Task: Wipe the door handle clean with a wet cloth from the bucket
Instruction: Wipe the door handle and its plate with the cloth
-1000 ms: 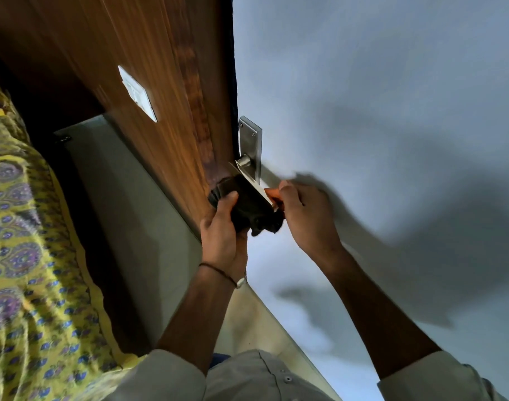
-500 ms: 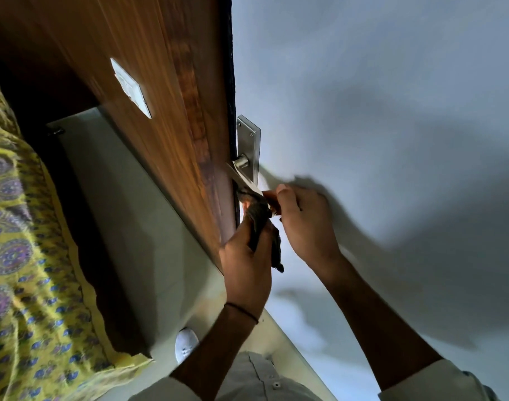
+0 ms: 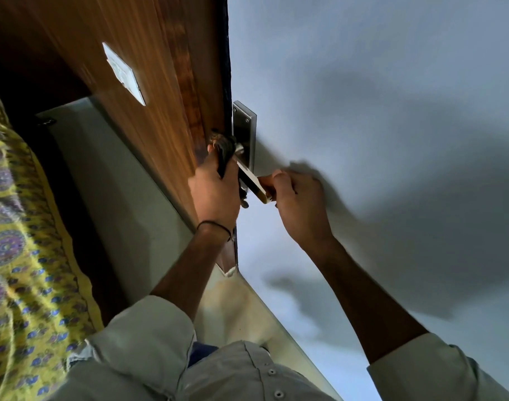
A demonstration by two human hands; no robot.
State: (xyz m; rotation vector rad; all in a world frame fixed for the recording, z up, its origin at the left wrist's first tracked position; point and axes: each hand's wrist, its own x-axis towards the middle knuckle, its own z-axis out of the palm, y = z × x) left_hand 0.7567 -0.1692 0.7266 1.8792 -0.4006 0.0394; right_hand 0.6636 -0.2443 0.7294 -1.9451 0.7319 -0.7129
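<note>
Wooden door [image 3: 160, 82]: left hand [image 3: 214, 192] clutches cloth [image 3: 225, 151] (dark); right hand [image 3: 298, 206] pinches handle [image 3: 251, 179].

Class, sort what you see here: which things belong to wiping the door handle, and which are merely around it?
Part of the job:
- door handle
- dark cloth
- left hand, gripping the cloth
- right hand, holding the handle's end

Merely around:
- wooden door
- white plate on the door
- yellow patterned fabric
- grey wall
</note>
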